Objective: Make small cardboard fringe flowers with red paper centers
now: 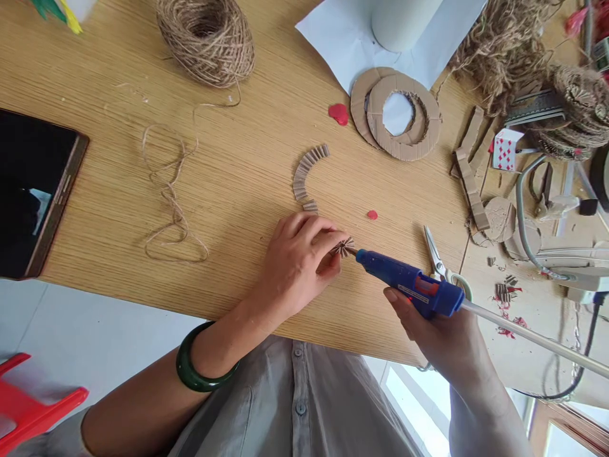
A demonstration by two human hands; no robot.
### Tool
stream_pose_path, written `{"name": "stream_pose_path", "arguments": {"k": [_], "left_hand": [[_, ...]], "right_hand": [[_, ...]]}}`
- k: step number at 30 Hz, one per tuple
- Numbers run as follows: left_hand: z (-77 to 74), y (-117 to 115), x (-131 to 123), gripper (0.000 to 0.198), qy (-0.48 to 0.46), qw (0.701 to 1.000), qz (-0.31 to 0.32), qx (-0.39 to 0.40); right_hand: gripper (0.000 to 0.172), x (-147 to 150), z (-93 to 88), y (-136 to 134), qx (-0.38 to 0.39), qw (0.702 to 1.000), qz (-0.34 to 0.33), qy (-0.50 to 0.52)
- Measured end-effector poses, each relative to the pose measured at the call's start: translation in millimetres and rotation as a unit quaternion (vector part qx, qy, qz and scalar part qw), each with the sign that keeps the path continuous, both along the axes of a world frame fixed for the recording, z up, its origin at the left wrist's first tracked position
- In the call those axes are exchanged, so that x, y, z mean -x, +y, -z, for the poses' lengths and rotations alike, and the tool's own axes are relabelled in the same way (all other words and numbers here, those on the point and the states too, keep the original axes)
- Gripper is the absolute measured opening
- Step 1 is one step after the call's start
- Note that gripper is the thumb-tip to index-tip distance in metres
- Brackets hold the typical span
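Gluing cardboard piece (343, 246) with glue gun (410, 285)

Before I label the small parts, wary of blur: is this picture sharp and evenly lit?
Head view: sharp where the left hand pinches the pleated cardboard piece by the blue glue gun; soft even light, faint shadows; the tablet screen mirrors a bright patch; cardboard rings look oval.

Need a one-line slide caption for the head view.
Left hand pinches a cardboard rosette; right hand holds a glue gun, nozzle at it.
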State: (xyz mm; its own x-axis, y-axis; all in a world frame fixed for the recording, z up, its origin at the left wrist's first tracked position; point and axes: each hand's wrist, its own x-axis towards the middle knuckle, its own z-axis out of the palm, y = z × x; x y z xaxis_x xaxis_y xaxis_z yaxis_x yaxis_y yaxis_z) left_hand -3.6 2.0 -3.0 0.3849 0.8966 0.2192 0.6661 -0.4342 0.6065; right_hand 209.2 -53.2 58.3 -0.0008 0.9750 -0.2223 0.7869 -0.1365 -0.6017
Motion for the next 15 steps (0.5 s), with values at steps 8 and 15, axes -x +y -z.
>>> {"name": "stream_pose_path", "arguments": {"k": [8, 15], "left_hand": [[-0.7, 0.0, -0.1, 0.028, -0.001, 1.000, -0.001, 0.000], [-1.9, -0.2, 0.6, 0.030, 0.004, 1.000, 0.001, 0.007]], "right_hand": [[0.032, 5.2, -5.5, 2.9, 0.024, 1.000, 0.016, 0.002], [0.028, 6.0, 5.8, 3.8, -0.012, 1.000, -0.014, 0.024]]}}
